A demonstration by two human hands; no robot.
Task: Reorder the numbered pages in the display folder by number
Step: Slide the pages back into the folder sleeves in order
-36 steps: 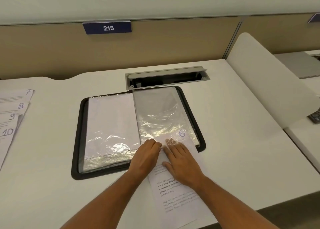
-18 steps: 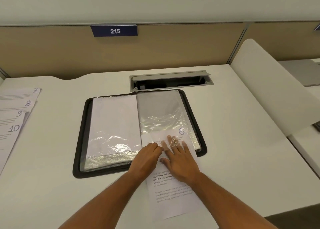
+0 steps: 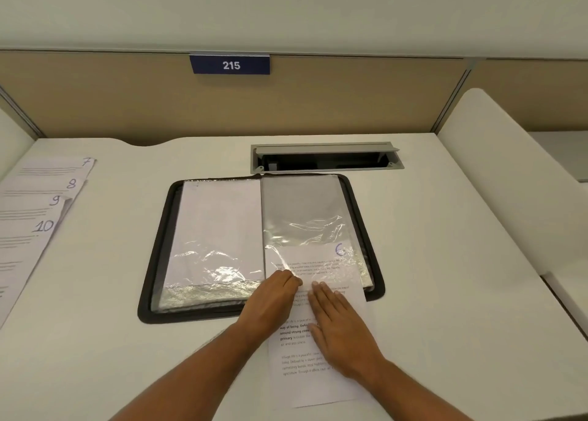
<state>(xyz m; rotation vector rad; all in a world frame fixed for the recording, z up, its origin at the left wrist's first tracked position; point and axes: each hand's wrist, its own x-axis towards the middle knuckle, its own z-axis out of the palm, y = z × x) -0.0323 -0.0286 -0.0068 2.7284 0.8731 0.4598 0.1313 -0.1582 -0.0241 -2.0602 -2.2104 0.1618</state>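
The black display folder lies open on the desk. Page 6 sticks out of the right-hand plastic sleeve, with its top part and the handwritten 6 under the film. My left hand pinches the sleeve's lower edge with curled fingers. Beside it, my right hand presses flat on page 6, fingertips at the sleeve's opening. The left sleeve holds a white sheet whose number I cannot see.
Loose pages 7, 8, 9 and 10 lie fanned at the desk's left edge. An open cable tray sits just behind the folder. A white curved divider bounds the desk on the right.
Page 6 has slid deeper into the right sleeve under my right hand. The view has tilted so the folder sits lower in frame.
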